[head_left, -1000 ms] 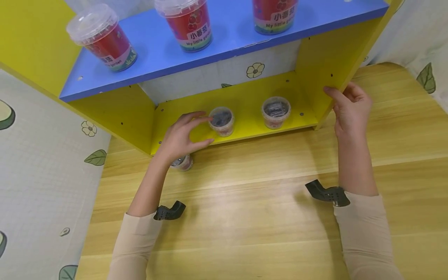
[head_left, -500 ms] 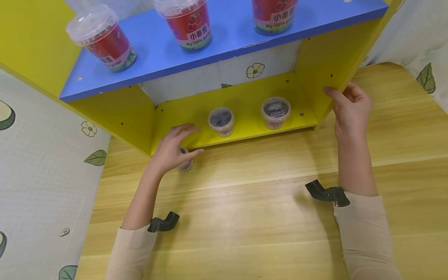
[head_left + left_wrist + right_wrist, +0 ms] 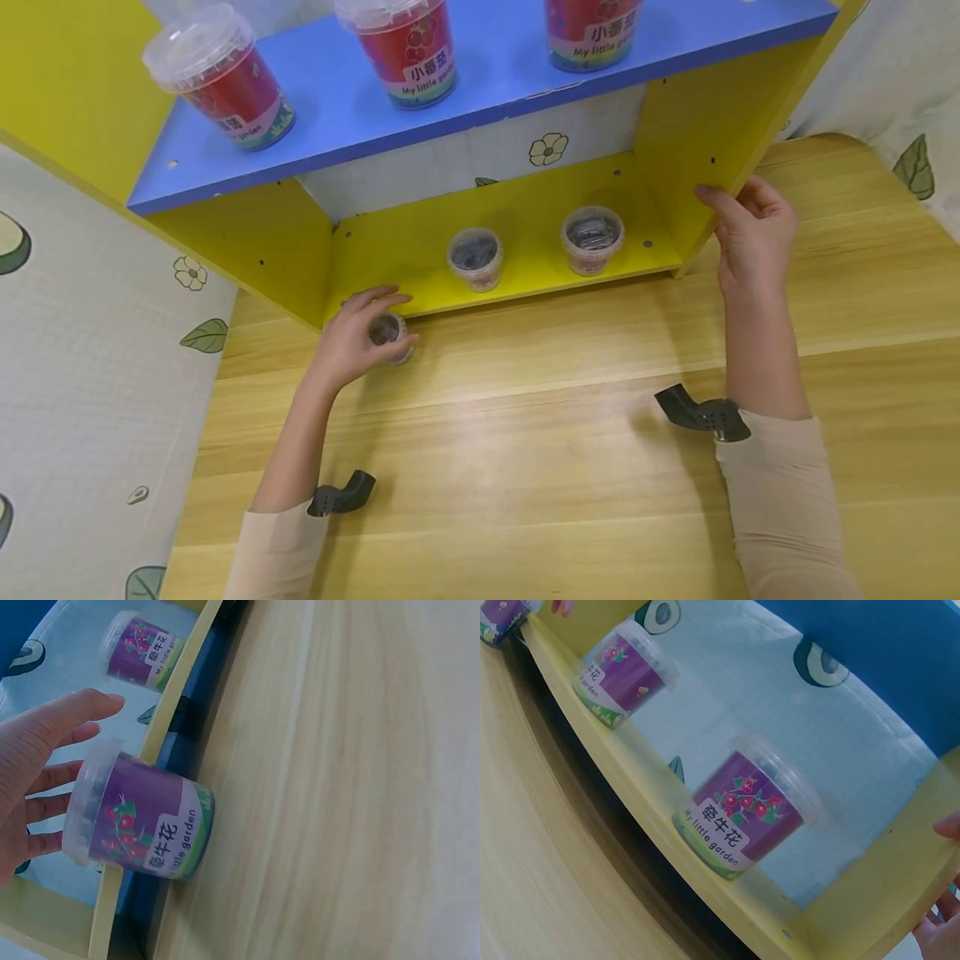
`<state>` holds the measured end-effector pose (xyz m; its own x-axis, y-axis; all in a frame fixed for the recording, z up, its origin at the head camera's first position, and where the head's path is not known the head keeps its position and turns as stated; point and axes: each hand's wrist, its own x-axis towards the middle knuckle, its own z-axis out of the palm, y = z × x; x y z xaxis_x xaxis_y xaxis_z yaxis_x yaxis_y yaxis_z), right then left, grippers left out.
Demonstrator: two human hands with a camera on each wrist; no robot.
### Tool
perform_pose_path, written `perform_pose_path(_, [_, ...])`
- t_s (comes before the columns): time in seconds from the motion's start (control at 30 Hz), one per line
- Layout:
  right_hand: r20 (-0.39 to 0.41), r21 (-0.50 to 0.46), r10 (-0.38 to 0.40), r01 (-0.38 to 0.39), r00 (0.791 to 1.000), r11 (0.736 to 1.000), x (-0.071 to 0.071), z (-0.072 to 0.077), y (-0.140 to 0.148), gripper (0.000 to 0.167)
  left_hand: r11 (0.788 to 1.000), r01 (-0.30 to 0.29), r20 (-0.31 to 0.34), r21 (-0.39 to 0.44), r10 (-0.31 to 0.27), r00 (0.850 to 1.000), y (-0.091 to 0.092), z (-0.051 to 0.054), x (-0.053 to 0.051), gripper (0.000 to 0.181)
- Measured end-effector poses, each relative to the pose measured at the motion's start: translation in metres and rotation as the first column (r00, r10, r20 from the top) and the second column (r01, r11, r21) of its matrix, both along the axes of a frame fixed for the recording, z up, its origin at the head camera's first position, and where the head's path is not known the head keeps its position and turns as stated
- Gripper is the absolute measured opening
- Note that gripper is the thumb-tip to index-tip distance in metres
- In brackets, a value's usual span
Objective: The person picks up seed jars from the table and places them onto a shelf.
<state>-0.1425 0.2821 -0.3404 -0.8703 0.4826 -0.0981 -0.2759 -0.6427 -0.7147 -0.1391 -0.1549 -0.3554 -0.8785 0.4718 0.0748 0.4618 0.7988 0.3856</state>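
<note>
On the wooden table, just in front of the shelf, stands a lidded plastic cup (image 3: 387,330) with a purple label reading "little garden" in the left wrist view (image 3: 150,817). My left hand (image 3: 351,340) is spread beside and over it, thumb and fingers apart; a firm hold is not visible. With thumb inside and fingers outside, my right hand (image 3: 757,233) grips the front edge of the yellow side panel (image 3: 675,142) of the shelf. Two similar cups, a middle one (image 3: 476,260) and a right one (image 3: 592,240), stand upright on the yellow bottom board (image 3: 540,196).
Above is a blue shelf board (image 3: 322,133) bearing red-labelled cups, a left one (image 3: 225,79), a middle one (image 3: 408,54) and a right one (image 3: 592,33). The wooden table (image 3: 510,442) extends in front. Patterned cloth (image 3: 90,333) hangs at the left.
My left hand has moved away from the middle cup, leftward and toward me, to the cup on the table. My right hand has stayed on the side panel.
</note>
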Motion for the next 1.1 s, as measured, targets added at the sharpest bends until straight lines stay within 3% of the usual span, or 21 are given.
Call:
perform_pose_path(0.23, [-0.015,0.002,0.0,0.0,1.0,1.0,0.0,0.0,0.0,0.03,0.999,-0.041,0.022,0.015,0.041,0.999,-0.007,-0.003,0.004,0.058])
perform_pose_path(0.47, [-0.033,-0.002,0.002,-0.002,0.999,1.0,-0.001,0.002,0.0,0.03,0.996,-0.082,0.004,0.02,0.082,0.997,-0.012,-0.01,0.007,0.056])
perform_pose_path(0.67, [-0.042,-0.004,0.004,-0.004,0.999,1.0,0.0,0.001,0.0,0.031,0.995,-0.093,-0.023,0.042,0.094,0.995,-0.012,-0.017,0.009,0.054])
perform_pose_path(1.1, [-0.047,-0.001,0.007,-0.007,0.999,1.0,0.0,0.0,-0.001,0.032,0.992,-0.104,-0.023,0.075,0.106,0.994,-0.013,-0.022,0.012,0.053])
